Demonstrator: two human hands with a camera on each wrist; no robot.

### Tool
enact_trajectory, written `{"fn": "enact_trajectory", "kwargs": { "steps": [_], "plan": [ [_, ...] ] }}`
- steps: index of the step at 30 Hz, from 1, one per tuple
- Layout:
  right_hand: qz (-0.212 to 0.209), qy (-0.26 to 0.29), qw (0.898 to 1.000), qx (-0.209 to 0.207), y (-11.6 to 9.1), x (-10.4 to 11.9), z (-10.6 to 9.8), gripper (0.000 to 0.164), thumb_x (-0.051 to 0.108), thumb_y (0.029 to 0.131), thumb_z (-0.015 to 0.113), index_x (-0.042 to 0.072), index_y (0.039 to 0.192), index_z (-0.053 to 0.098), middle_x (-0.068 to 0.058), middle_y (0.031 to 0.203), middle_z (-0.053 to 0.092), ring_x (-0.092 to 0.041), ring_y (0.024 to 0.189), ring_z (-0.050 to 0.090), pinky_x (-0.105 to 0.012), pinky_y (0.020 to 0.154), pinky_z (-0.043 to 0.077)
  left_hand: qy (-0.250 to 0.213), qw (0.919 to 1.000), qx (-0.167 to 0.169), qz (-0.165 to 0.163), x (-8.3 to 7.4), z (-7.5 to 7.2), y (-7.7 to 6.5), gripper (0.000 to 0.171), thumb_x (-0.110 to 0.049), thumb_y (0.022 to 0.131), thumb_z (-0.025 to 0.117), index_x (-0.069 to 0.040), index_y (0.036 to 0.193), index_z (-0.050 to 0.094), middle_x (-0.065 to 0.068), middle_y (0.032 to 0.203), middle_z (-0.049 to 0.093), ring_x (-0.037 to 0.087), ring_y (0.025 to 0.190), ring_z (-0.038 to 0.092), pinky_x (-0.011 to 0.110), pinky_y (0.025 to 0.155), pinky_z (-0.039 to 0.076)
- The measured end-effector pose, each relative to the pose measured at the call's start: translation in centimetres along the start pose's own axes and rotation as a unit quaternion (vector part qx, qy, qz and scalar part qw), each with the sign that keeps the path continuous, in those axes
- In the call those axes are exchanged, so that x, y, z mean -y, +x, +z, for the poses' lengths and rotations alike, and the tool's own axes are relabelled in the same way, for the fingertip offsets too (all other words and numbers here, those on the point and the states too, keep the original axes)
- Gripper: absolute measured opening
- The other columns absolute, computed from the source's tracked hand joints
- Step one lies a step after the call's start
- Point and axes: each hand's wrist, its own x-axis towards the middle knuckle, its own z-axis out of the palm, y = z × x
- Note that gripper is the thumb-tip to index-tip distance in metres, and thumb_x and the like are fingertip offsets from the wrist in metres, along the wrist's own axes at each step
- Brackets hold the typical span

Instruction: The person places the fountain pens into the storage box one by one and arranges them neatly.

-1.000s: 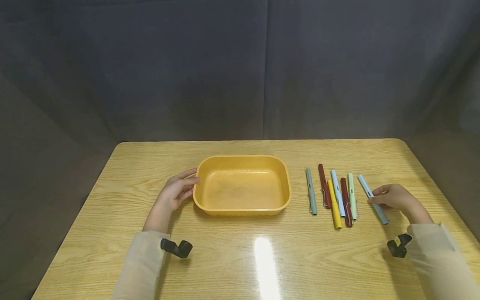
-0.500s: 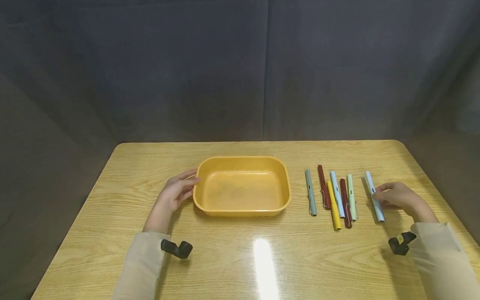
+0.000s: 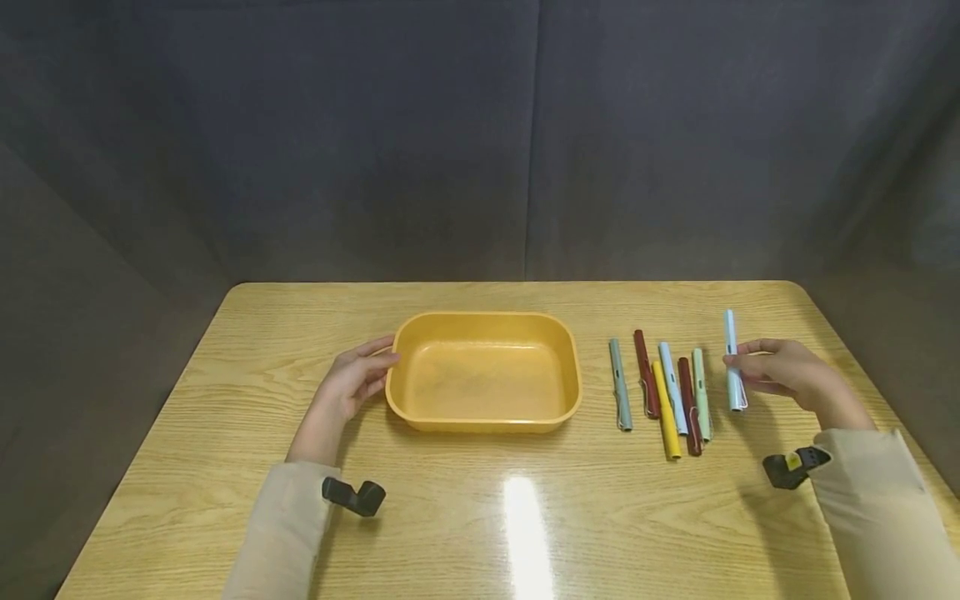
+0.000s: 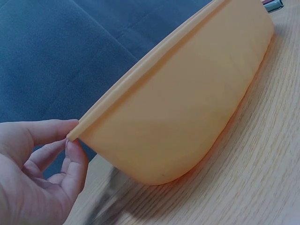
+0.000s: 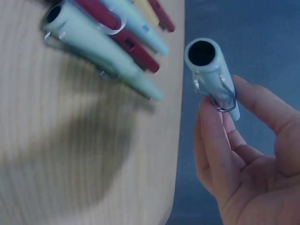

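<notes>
Head: the left hand (image 3: pixel 352 383) pinches the one tray (image 3: pixel 483 426) at nine o'clock; toward its three o'clock, the right hand (image 3: pixel 798 377) pinches one pen (image 3: pixel 731 335) above the desk (image 3: pixel 637 533), six more pens (image 3: pixel 667 412) lying between. Left wrist: fingertips (image 4: pixel 76 152) nearly meet across the rim (image 4: pixel 136 76). Right wrist: fingertips parted only by the pen.

- in front of you, a wooden table (image 3: pixel 187 467) with yellowish grain and rounded far corners
- beyond its far edge, dark cloth (image 3: pixel 360 167); you can see a vertical seam or fold (image 3: pixel 533 125) just right of its middle
- more of that cloth on your left and right
- a bright strip of glare (image 3: pixel 528 537) on the table, toward you
- in your wrist views, the cloth looks bluish
</notes>
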Motion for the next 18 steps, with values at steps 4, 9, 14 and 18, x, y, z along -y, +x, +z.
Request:
{"fn": "enact_trajectory", "kwargs": {
  "steps": [4,9,14,18],
  "plan": [
    [-0.012,0.027,1.0,0.008,0.0,1.0,0.3,0.07,0.027,0.098,0.054,-0.019,0.14,0.023,0.02,0.087,0.059,0.009,0.081,0.06,-0.015,0.079,0.055,-0.002,1.0,0.001,0.0,0.0,0.1,0.0,0.058,-0.007,0.091,0.062,-0.007,0.145,0.04,-0.008,0.095,0.064,-0.001,0.075,0.064,0.01,0.07,0.054],
    [-0.022,0.049,0.998,0.02,0.2,2.2,0.6,0.074,0.027,0.098,0.053,-0.02,0.143,0.016,0.022,0.09,0.058,0.011,0.083,0.059,-0.013,0.08,0.055,-0.005,1.0,0.002,0.001,0.2,0.1,0.0,0.058,-0.007,0.092,0.061,-0.007,0.145,0.04,-0.01,0.089,0.066,-0.001,0.073,0.063,0.01,0.068,0.054],
    [-0.026,0.062,0.997,0.022,0.4,3.6,1.2,0.077,0.029,0.097,0.055,-0.017,0.145,0.015,0.023,0.092,0.057,0.012,0.084,0.059,-0.012,0.08,0.054,-0.008,1.0,0.001,0.003,0.2,0.2,0.0,0.057,-0.007,0.092,0.061,-0.006,0.145,0.04,-0.012,0.083,0.067,-0.001,0.07,0.063,0.009,0.065,0.053],
    [-0.032,0.059,0.998,0.02,0.5,4.7,2.0,0.076,0.03,0.098,0.054,-0.016,0.145,0.016,0.024,0.092,0.055,0.013,0.083,0.058,-0.012,0.081,0.054,-0.011,0.9999,0.001,0.004,0.3,0.2,-0.1,0.057,-0.007,0.092,0.061,-0.006,0.145,0.04,-0.011,0.081,0.068,-0.001,0.069,0.063,0.009,0.064,0.053]
  ]
}}
